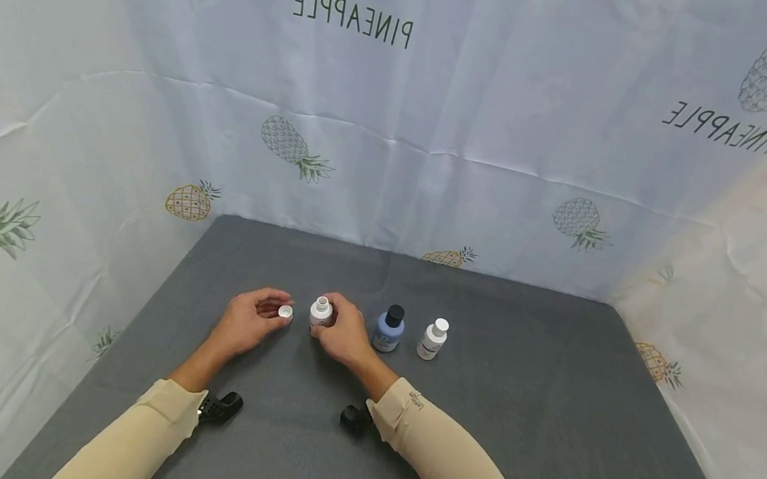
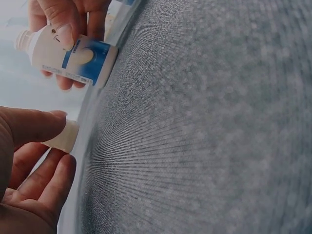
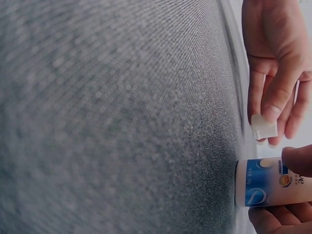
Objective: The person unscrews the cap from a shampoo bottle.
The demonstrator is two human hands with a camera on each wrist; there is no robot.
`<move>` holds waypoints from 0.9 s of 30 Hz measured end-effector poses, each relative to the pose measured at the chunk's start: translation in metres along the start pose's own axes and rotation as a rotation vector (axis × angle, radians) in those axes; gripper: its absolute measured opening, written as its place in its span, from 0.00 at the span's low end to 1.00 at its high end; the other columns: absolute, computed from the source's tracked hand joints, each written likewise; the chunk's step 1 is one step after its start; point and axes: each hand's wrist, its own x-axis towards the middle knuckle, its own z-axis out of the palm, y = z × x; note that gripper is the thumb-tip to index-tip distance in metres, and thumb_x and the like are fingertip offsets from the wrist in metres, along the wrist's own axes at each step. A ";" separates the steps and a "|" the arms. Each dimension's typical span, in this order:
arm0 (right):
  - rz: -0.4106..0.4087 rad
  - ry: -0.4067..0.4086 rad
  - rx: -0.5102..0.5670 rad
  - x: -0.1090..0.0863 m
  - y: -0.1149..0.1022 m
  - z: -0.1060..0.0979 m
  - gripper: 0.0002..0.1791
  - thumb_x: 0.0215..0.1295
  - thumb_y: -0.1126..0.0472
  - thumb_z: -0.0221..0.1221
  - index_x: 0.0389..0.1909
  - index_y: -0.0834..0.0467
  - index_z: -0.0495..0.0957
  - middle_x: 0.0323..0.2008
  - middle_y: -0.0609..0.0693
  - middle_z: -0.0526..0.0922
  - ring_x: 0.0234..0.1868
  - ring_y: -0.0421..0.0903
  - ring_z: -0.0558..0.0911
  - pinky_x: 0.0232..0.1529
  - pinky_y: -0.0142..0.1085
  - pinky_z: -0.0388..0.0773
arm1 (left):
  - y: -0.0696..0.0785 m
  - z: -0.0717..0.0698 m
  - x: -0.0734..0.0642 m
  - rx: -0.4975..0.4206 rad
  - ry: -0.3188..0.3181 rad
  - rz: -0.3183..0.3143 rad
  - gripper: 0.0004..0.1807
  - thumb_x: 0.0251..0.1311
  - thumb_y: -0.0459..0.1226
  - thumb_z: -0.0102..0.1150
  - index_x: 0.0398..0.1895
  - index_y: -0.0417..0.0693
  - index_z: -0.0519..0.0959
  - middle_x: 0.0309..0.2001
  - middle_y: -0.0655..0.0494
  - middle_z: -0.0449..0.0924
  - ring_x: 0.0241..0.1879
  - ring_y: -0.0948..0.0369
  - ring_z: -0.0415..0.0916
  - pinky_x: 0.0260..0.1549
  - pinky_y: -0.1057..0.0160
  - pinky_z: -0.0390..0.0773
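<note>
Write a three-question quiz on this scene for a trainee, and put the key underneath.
1. Multiple choice: what does the left grip pinch?
A) a black cap
B) a white cap
C) nothing

2. True or false: in the head view, the black-capped blue bottle stands between the uncapped white bottle and the capped white bottle.

3. Fill the gap: the uncapped white bottle is held by the ___ grip.

Key:
1. B
2. True
3. Right; the right grip holds it.
</note>
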 end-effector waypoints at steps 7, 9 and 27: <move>0.005 -0.010 -0.016 -0.001 0.001 -0.001 0.26 0.57 0.71 0.71 0.58 0.60 0.79 0.52 0.55 0.88 0.46 0.44 0.83 0.55 0.41 0.82 | 0.001 0.002 0.001 0.014 -0.008 -0.006 0.20 0.60 0.26 0.71 0.56 0.31 0.81 0.53 0.34 0.87 0.54 0.42 0.87 0.50 0.60 0.88; 0.004 -0.011 -0.013 -0.001 0.001 -0.002 0.27 0.57 0.71 0.71 0.59 0.60 0.79 0.53 0.56 0.87 0.48 0.45 0.83 0.56 0.43 0.82 | 0.002 0.002 0.000 0.017 -0.006 -0.013 0.20 0.60 0.26 0.71 0.56 0.31 0.81 0.53 0.34 0.87 0.54 0.42 0.87 0.51 0.57 0.88; -0.015 -0.042 -0.022 -0.007 0.000 -0.010 0.30 0.60 0.69 0.71 0.64 0.59 0.76 0.62 0.57 0.84 0.63 0.54 0.82 0.68 0.52 0.78 | 0.000 0.003 0.000 0.108 -0.014 -0.024 0.17 0.59 0.26 0.71 0.52 0.34 0.83 0.52 0.35 0.87 0.52 0.43 0.88 0.51 0.48 0.87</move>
